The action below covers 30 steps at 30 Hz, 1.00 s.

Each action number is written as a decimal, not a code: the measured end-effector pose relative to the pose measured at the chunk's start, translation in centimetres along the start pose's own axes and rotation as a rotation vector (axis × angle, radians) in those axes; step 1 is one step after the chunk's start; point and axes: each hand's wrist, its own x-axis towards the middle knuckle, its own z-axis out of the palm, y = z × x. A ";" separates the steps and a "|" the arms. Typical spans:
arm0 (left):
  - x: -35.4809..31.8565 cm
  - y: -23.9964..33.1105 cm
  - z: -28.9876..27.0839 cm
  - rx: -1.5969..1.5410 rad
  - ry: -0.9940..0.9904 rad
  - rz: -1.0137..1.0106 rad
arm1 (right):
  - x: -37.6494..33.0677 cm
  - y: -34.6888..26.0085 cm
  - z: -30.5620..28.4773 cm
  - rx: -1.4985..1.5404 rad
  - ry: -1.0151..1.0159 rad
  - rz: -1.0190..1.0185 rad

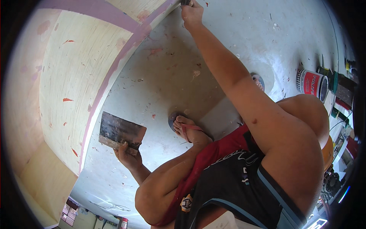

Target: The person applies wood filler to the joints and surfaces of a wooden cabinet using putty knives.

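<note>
My left hand (127,154) grips a wide, dirty metal scraper blade (121,130) by its lower edge, held just off the plywood panel (72,76). My right hand (191,14) reaches far up to the panel's pink-filled edge (126,51) and is closed around a small dark tool (185,2), mostly cut off by the frame's top. I am squatting on the concrete floor (171,72), with my foot in a red sandal (190,131).
A round tin can (312,83) lies on the floor at the right, beside cluttered tools. A small round lid (258,80) sits behind my right arm. Pink putty smears dot the plywood and concrete.
</note>
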 end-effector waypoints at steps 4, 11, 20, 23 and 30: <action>0.0 -0.7 -1.2 0.014 0.024 -0.006 | -4.5 0.7 2.6 0.470 -0.031 -0.141; -0.3 -0.5 -1.4 -0.035 0.025 -0.053 | -14.4 0.8 5.5 -0.052 -0.109 -0.210; 0.6 -1.2 -1.6 -0.004 0.005 -0.032 | -17.7 1.3 4.0 0.406 -0.263 0.399; 0.5 -0.5 -0.7 -0.024 -0.019 -0.052 | -16.2 0.7 2.9 0.516 -0.180 0.531; 0.3 -0.5 -1.0 0.038 -0.076 -0.038 | -18.3 -3.3 9.6 0.389 -0.190 0.395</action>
